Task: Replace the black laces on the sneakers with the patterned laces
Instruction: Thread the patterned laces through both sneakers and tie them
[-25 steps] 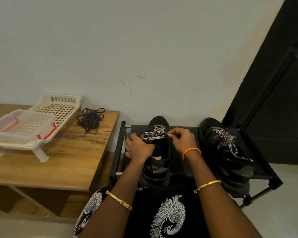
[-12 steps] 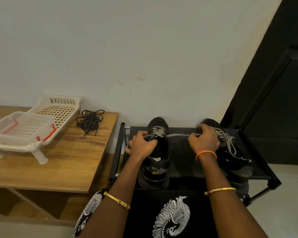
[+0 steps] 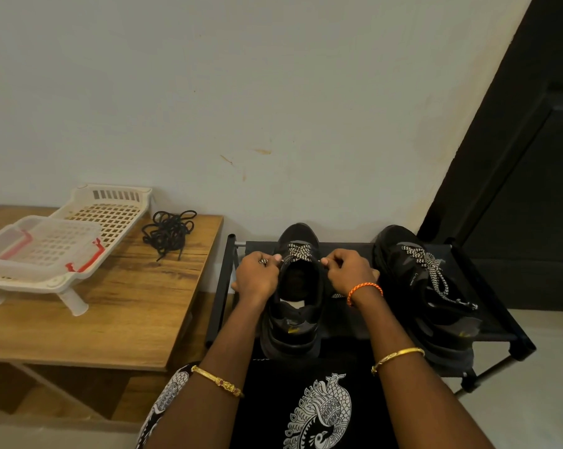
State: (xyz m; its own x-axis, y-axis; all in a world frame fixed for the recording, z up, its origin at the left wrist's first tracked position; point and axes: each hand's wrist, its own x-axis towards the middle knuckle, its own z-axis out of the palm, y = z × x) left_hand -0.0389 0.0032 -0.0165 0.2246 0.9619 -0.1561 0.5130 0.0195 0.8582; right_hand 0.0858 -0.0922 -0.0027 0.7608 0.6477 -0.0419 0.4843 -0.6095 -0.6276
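Left sneaker (image 3: 293, 299) on the black rack (image 3: 348, 319), only its first crossing laced; left hand (image 3: 257, 276) and right hand (image 3: 350, 273) flank its tongue, each pinching an end of the patterned lace (image 3: 299, 252). Risk: uneven pull leaves one end short, or a tip slips the pinch. Half a second ago the right hand was stretched toward the laced sneaker (image 3: 426, 286); now it's back beside the tongue

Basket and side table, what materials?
Basket: looks like moulded plastic, off-white, semi-gloss; grid holes and slotted end wall suggest it. Side table: wood-look top, matte, with grain streaks and knots; solid wood or laminate, cannot tell.
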